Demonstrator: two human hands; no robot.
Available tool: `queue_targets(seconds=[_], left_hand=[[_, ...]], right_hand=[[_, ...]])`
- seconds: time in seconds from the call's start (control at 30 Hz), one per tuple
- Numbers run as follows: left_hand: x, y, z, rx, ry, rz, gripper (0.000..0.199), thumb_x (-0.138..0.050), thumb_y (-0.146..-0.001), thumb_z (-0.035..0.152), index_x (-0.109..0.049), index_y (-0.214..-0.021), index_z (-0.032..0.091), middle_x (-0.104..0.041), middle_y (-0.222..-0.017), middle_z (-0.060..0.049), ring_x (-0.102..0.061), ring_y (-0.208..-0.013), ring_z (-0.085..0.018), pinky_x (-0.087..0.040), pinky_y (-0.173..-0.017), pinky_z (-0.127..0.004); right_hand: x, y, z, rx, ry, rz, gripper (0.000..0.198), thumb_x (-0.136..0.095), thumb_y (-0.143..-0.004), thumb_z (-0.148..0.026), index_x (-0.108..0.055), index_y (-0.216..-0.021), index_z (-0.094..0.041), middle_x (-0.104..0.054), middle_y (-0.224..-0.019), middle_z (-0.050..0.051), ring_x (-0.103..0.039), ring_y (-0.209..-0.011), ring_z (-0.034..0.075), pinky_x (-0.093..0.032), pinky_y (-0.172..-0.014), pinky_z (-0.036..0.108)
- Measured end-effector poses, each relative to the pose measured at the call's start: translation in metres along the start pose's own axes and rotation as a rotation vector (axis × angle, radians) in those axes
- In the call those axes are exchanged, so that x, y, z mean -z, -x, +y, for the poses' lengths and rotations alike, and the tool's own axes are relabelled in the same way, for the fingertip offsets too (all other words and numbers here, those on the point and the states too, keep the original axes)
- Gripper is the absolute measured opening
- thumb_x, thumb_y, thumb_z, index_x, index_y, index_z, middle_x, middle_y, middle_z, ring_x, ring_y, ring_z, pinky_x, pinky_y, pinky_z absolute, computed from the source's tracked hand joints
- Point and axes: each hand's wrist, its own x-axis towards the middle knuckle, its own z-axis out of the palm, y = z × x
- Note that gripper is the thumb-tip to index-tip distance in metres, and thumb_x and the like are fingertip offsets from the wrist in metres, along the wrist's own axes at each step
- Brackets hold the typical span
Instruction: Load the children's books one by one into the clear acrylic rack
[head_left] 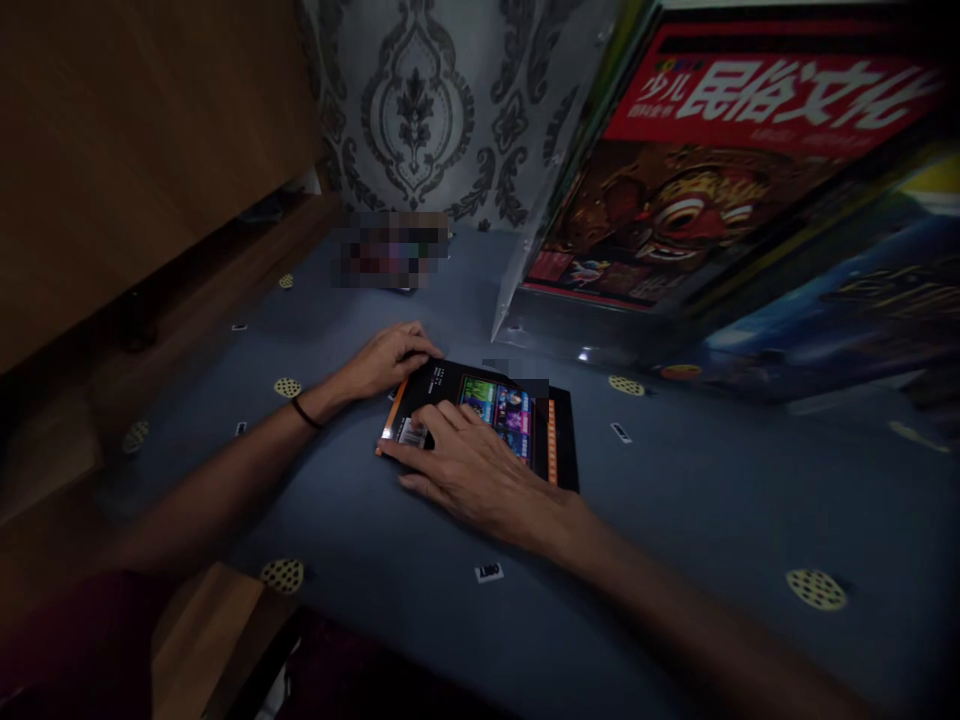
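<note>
A thin black book (442,382) with an orange edge, a barcode and small colourful pictures lies flat on the blue tabletop. My left hand (394,360), with a dark band on its wrist, is at the book's far left corner. Its fingers are bent and drawn together, with thumb and fingertips at the edge. Across the cover rests my right hand (480,465), palm down, fingers stretched out and apart. It hides part of the barcode and pictures, and its index finger reaches the book's near left corner.
Large picture books (667,200) stand upright in a clear holder (504,318) at the right rear. A blurred-out item (394,250) lies near the patterned wall (412,110). A wooden cabinet (150,140) borders the left side. Yellow pineapple prints dot the tablecloth (675,520).
</note>
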Motion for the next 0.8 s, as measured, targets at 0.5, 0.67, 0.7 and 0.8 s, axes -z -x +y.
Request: queue_targets(seconds=[0.5,0.67,0.7,0.8], left_hand=[[-0.004,0.0,0.0,0.136,0.264,0.172,0.052,-0.03,-0.105,0.048,-0.059,-0.131,0.014,-0.073,-0.09,-0.005,-0.067,-0.086,-0.017,-0.05,-0.083,-0.029],[-0.007,-0.001,-0.002,0.13,0.286,0.208,0.052,-0.029,-0.105,0.048,-0.058,-0.13,0.013,-0.071,-0.089,-0.006,-0.066,-0.083,-0.017,-0.051,-0.08,-0.029],[-0.007,-0.001,-0.002,0.128,0.278,0.203,0.052,-0.029,-0.105,0.047,-0.059,-0.129,0.012,-0.071,-0.09,-0.006,-0.066,-0.083,-0.017,-0.052,-0.08,-0.029],[-0.003,0.0,0.0,0.117,0.229,0.172,0.048,-0.03,-0.104,0.042,-0.059,-0.128,0.012,-0.071,-0.093,-0.006,-0.067,-0.086,-0.018,-0.052,-0.084,-0.031]], right_hand=[[-0.001,-0.024,0.037,-0.15,0.1,0.089,0.041,-0.051,-0.102,-0.041,-0.061,-0.139,-0.028,-0.056,-0.112,0.012,-0.051,-0.103,0.026,-0.048,-0.087,0.041],[0.001,-0.035,0.05,-0.276,0.138,0.096,0.039,-0.049,-0.102,-0.04,-0.062,-0.137,-0.026,-0.054,-0.108,0.012,-0.051,-0.101,0.027,-0.051,-0.078,0.038],[0.002,-0.037,0.051,-0.301,0.139,0.098,0.039,-0.049,-0.102,-0.04,-0.061,-0.138,-0.027,-0.054,-0.108,0.012,-0.051,-0.101,0.027,-0.051,-0.076,0.037],[0.002,-0.039,0.052,-0.317,0.154,0.129,0.039,-0.048,-0.103,-0.039,-0.059,-0.139,-0.03,-0.054,-0.106,0.011,-0.051,-0.101,0.027,-0.053,-0.073,0.036]])
